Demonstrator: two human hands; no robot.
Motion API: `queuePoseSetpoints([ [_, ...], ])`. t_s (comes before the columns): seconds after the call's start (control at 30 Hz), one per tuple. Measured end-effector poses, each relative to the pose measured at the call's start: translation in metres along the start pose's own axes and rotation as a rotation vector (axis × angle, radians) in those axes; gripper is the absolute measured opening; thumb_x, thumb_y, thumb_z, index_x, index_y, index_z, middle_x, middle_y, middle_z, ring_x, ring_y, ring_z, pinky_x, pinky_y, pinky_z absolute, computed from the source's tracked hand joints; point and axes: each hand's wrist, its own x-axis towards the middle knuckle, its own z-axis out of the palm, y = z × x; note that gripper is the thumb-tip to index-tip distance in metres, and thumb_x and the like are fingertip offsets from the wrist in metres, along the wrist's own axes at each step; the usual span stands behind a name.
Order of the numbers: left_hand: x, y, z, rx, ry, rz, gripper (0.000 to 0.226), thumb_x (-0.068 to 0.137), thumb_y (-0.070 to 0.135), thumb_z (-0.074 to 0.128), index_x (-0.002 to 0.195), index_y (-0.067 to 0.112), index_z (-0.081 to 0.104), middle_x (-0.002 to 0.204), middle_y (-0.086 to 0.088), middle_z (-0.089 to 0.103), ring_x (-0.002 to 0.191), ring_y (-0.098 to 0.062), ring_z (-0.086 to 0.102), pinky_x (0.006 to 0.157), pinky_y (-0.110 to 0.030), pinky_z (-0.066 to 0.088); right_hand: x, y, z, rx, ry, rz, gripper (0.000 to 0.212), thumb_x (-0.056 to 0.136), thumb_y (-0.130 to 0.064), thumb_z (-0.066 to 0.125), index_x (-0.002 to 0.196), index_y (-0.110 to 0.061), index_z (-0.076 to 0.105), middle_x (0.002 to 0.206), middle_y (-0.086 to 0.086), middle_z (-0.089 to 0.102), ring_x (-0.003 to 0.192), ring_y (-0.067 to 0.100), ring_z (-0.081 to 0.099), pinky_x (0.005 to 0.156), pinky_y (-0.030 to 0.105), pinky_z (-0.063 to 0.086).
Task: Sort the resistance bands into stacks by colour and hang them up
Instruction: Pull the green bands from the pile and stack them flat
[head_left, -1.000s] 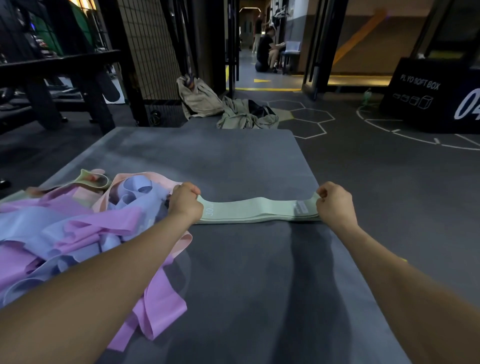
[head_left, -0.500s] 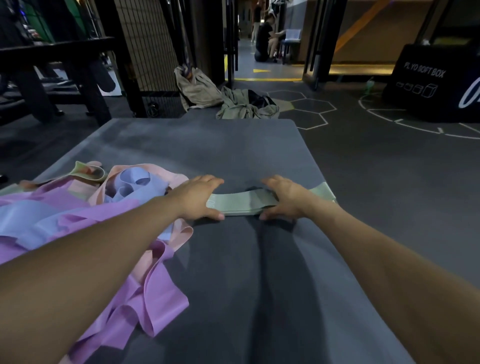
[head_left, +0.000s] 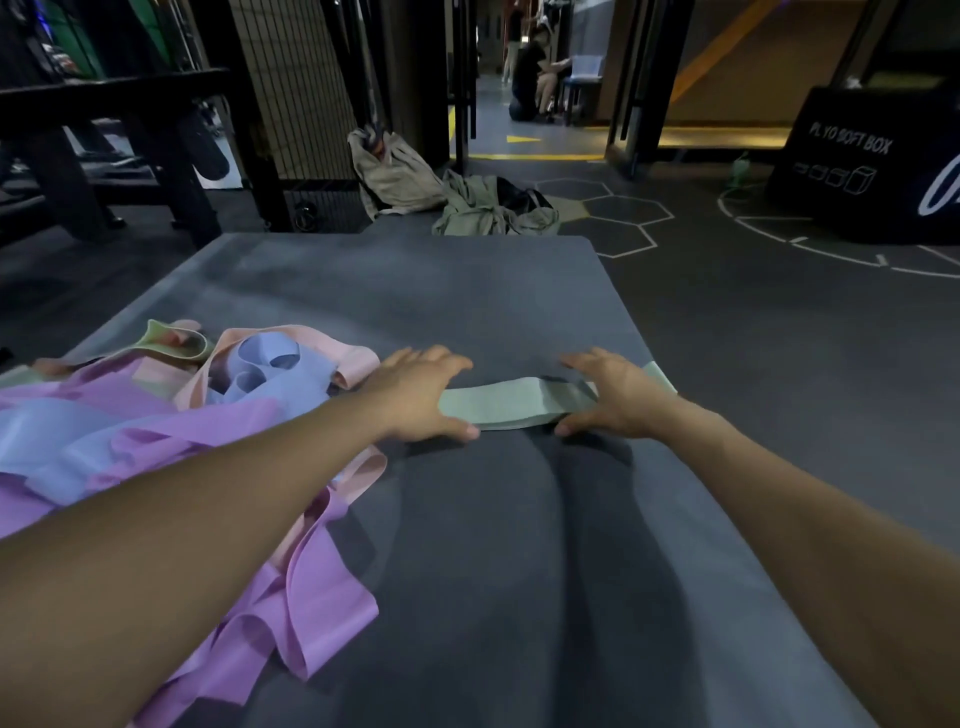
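A pale green fabric resistance band (head_left: 498, 404) lies flat on the grey mat (head_left: 467, 545) near its right edge. My left hand (head_left: 421, 397) presses its left end with straight fingers. My right hand (head_left: 613, 397) lies flat on its right part, and the band's right tip shows beyond that hand. To the left sits a tangled pile of bands: purple (head_left: 306, 597), light blue (head_left: 275, 374), pink (head_left: 311, 340) and a light green one (head_left: 171, 338) at the back.
Crumpled beige and olive clothing (head_left: 467, 202) lies past the mat's far edge. A black plyo soft box (head_left: 852, 166) stands at the far right. A black rack (head_left: 130, 130) and mesh panel stand at the back left. A person sits in the far doorway.
Both hands went from gripping the green band's ends in fists to lying flat on it. My right hand moved inward, then slid back outward a little.
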Motion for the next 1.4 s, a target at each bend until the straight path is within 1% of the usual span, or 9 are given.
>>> queuePoseSetpoints([
  [0.1, 0.009, 0.03, 0.006, -0.173, 0.113, 0.126, 0.059, 0.085, 0.038, 0.063, 0.138, 0.027, 0.039, 0.14, 0.005, 0.038, 0.127, -0.02, 0.042, 0.108, -0.034, 0.031, -0.009, 0.021, -0.003, -0.086, 0.042, 0.057, 0.083, 0.07, -0.05, 0.074, 0.14, -0.018, 0.041, 0.136, 0.011, 0.045, 0.128, 0.03, 0.038, 0.109, 0.034, 0.027],
  [0.27, 0.015, 0.048, 0.024, -0.225, 0.073, 0.17, 0.044, 0.089, 0.019, 0.058, 0.13, 0.031, 0.046, 0.133, 0.011, 0.04, 0.121, -0.017, 0.041, 0.1, -0.041, 0.04, -0.016, 0.029, 0.008, -0.081, 0.067, 0.034, 0.062, 0.08, -0.047, 0.066, 0.132, -0.018, 0.05, 0.125, 0.009, 0.052, 0.121, 0.03, 0.042, 0.101, 0.03, 0.026],
  [0.53, 0.013, 0.044, 0.02, -0.277, 0.037, 0.146, 0.042, 0.091, 0.02, 0.057, 0.131, 0.029, 0.045, 0.134, 0.011, 0.038, 0.123, -0.015, 0.041, 0.101, -0.036, 0.039, -0.019, 0.014, 0.0, -0.094, 0.045, 0.057, 0.062, 0.082, -0.045, 0.065, 0.136, -0.021, 0.046, 0.134, 0.009, 0.046, 0.124, 0.029, 0.04, 0.105, 0.033, 0.027],
  [0.67, -0.005, 0.032, 0.006, -0.257, 0.096, 0.089, 0.037, 0.092, 0.024, 0.053, 0.129, 0.028, 0.047, 0.132, 0.007, 0.042, 0.122, -0.018, 0.043, 0.101, -0.04, 0.039, -0.016, -0.024, -0.005, -0.058, 0.07, 0.009, 0.064, 0.086, -0.038, 0.063, 0.141, -0.017, 0.039, 0.139, 0.01, 0.04, 0.129, 0.031, 0.035, 0.107, 0.031, 0.025],
  [0.87, -0.06, -0.025, -0.033, -0.182, 0.197, -0.069, 0.037, 0.091, 0.021, 0.052, 0.129, 0.023, 0.049, 0.132, -0.001, 0.047, 0.122, -0.024, 0.047, 0.101, -0.038, 0.038, 0.006, -0.117, 0.0, 0.065, 0.055, -0.092, 0.053, 0.088, -0.029, 0.063, 0.135, -0.012, 0.047, 0.134, 0.013, 0.044, 0.128, 0.03, 0.039, 0.108, 0.03, 0.029],
  [1.07, -0.119, -0.116, -0.065, -0.2, 0.281, -0.242, 0.035, 0.089, 0.018, 0.056, 0.125, 0.014, 0.054, 0.128, -0.008, 0.052, 0.12, -0.026, 0.048, 0.103, -0.036, 0.036, 0.039, -0.222, 0.011, 0.151, 0.05, -0.199, 0.043, 0.088, -0.022, 0.062, 0.129, -0.01, 0.054, 0.127, 0.016, 0.051, 0.119, 0.03, 0.049, 0.098, 0.027, 0.034],
  [1.23, -0.152, -0.2, -0.071, -0.259, 0.357, -0.409, 0.026, 0.085, 0.011, 0.059, 0.112, 0.011, 0.061, 0.12, -0.011, 0.058, 0.112, -0.029, 0.055, 0.096, -0.034, 0.042, 0.081, -0.296, 0.022, 0.144, 0.074, -0.258, 0.035, 0.089, -0.017, 0.058, 0.123, -0.009, 0.057, 0.122, 0.017, 0.055, 0.114, 0.032, 0.052, 0.094, 0.034, 0.042],
  [1.33, -0.158, -0.24, -0.07, -0.24, 0.39, -0.508, 0.029, 0.084, 0.021, 0.062, 0.112, 0.013, 0.061, 0.12, -0.009, 0.056, 0.111, -0.028, 0.055, 0.091, -0.034, 0.044, 0.111, -0.331, 0.031, 0.146, 0.075, -0.251, 0.032, 0.088, -0.013, 0.057, 0.119, -0.004, 0.058, 0.123, 0.018, 0.057, 0.113, 0.034, 0.055, 0.091, 0.037, 0.047],
  [1.4, -0.156, -0.261, -0.066, -0.263, 0.376, -0.542, 0.037, 0.083, 0.024, 0.064, 0.118, 0.013, 0.058, 0.126, -0.01, 0.051, 0.115, -0.029, 0.052, 0.096, -0.037, 0.043, 0.131, -0.347, 0.04, 0.12, 0.075, -0.247, 0.034, 0.088, -0.016, 0.057, 0.119, 0.0, 0.056, 0.126, 0.019, 0.053, 0.115, 0.035, 0.052, 0.095, 0.038, 0.044],
])
